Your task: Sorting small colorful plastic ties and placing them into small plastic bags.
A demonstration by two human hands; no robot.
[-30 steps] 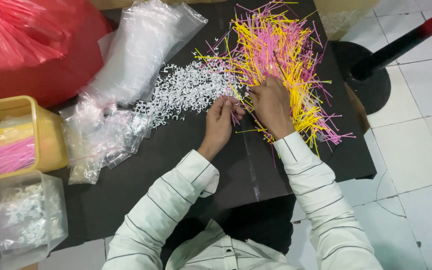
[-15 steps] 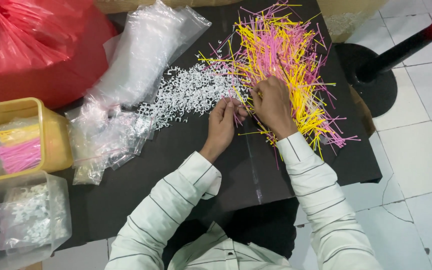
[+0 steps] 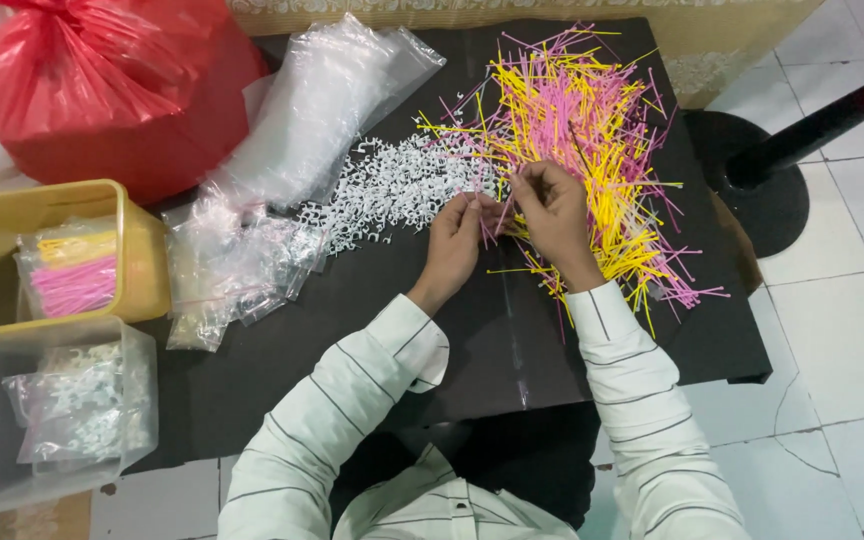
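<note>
Black table [image 3: 282, 380]; yellow bin [image 3: 142, 250], bagged sticks [image 3: 72, 280]

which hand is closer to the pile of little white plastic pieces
Left. The left hand sits at the right edge of the white pieces; the right hand is farther right, over the pink and yellow sticks.

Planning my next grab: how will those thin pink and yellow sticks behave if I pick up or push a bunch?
The sticks look very thin, so probably light and slightly bendy. They lie criss-crossed in a loose heap, so a push would likely scatter them and a grab may drag neighbours along. The right hand pinches them singly.
</note>
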